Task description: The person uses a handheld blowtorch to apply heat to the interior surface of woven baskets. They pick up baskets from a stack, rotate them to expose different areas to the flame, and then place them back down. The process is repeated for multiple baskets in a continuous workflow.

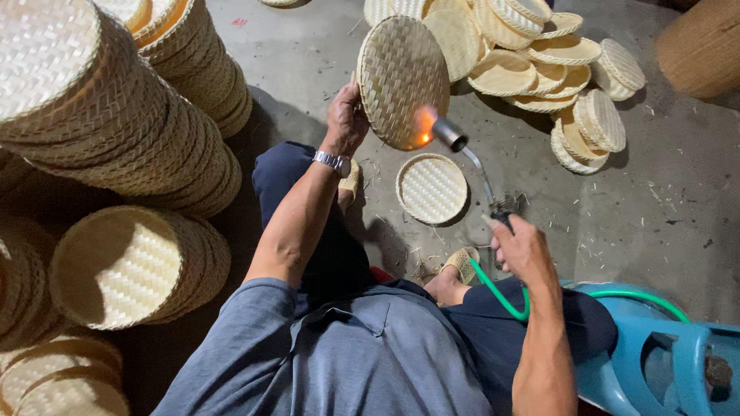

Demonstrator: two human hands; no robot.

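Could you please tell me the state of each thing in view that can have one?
left hand: gripping the raised woven tray by its rim
right hand: closed on the gas torch
gas torch: lit, flame on the tray
green hose: attached to the torch
small woven tray: flat on the floor

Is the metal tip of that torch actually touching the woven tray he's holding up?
Cannot tell. In the head view the torch nozzle overlaps the woven tray held by the left hand; flame glow hides any gap.
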